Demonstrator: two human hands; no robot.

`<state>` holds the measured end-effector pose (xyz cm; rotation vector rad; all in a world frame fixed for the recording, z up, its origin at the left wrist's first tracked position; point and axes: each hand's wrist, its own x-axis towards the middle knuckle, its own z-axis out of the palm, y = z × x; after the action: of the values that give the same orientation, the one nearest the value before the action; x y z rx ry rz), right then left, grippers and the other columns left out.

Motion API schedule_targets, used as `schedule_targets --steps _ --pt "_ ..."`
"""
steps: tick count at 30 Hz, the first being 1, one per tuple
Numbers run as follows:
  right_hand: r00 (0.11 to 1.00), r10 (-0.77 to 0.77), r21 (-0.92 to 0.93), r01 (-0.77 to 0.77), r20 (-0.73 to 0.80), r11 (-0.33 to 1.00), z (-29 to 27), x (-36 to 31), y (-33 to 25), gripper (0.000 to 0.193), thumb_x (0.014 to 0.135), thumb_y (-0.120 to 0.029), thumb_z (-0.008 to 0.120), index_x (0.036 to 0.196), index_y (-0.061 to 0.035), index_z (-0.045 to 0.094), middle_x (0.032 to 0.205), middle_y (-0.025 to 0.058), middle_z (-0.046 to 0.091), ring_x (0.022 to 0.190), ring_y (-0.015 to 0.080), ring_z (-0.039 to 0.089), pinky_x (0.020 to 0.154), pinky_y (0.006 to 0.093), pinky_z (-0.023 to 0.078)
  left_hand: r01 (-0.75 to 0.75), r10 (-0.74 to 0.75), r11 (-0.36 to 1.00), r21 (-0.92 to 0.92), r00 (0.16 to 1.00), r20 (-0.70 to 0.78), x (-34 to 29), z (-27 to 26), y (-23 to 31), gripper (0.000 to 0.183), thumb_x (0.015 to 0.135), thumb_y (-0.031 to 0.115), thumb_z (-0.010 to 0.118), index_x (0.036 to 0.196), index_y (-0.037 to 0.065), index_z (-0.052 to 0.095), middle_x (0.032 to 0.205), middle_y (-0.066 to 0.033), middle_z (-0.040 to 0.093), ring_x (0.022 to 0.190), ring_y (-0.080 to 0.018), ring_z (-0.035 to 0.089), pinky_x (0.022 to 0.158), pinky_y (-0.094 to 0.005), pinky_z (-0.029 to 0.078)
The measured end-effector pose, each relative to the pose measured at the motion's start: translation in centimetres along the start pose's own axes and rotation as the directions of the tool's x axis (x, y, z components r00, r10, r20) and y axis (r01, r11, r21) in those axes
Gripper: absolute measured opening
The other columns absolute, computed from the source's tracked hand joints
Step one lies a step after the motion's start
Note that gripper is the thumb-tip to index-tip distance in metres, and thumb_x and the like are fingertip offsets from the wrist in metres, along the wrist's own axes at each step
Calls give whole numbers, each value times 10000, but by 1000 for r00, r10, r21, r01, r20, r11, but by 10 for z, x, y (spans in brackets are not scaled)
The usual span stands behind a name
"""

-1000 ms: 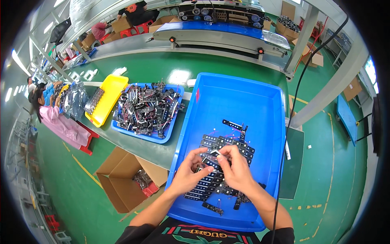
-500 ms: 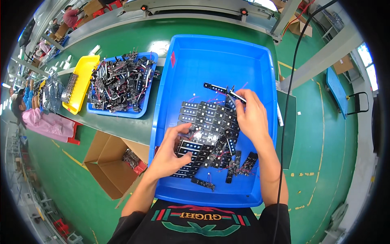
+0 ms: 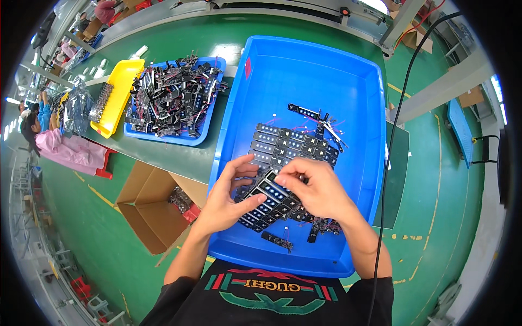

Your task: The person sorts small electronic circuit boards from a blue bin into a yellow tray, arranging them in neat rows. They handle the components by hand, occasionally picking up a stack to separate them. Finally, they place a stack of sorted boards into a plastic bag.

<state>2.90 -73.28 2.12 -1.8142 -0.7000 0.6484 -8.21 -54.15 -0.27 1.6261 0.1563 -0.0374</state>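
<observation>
Black strip-shaped circuit boards [image 3: 293, 144] with pale square dots lie in close rows inside a large blue tray [image 3: 304, 60]. Over the lower rows, my right hand [image 3: 318, 187] pinches one end of a black circuit board [image 3: 275, 188] between thumb and fingers. My left hand [image 3: 223, 198] curves beside the same boards, its thumb and fingers spread apart, the thumb close to the strips' ends. Loose boards with thin red wires [image 3: 328, 129] lie at the far end of the rows. One more wired board [image 3: 277, 240] rests nearer me. My hands hide part of the rows.
Left of the tray stand a smaller blue bin [image 3: 204, 133] heaped with wired boards and a yellow tray [image 3: 124, 73]. An open cardboard box [image 3: 138, 217] sits lower left. A black cable [image 3: 396, 117] hangs down on the right. A person in pink [image 3: 68, 149] sits far left.
My right hand has come from the loose boards at the far right down to the lower rows beside my left hand. The boards between my hands now lie more slanted. The view has shifted slightly.
</observation>
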Motion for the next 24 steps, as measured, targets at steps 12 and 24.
schedule_targets --steps 12,24 --pt "989 -37 165 60 -141 985 -8 1 7 231 884 -168 692 804 37 622 696 6 463 630 72 407 544 269 340 106 -185 950 -293 948 -257 -10 2 25 599 767 -29 723 1304 -7 456 969 -89 662 844 -135 631 786 -253 508" --pt "892 -119 72 166 -436 983 -7 3 13 162 853 -109 722 861 32 643 739 6 570 661 72 492 586 256 414 -109 -32 917 -385 939 -343 -1 12 13 526 838 -83 651 1308 -22 424 1052 -150 661 940 -160 654 822 -264 537"
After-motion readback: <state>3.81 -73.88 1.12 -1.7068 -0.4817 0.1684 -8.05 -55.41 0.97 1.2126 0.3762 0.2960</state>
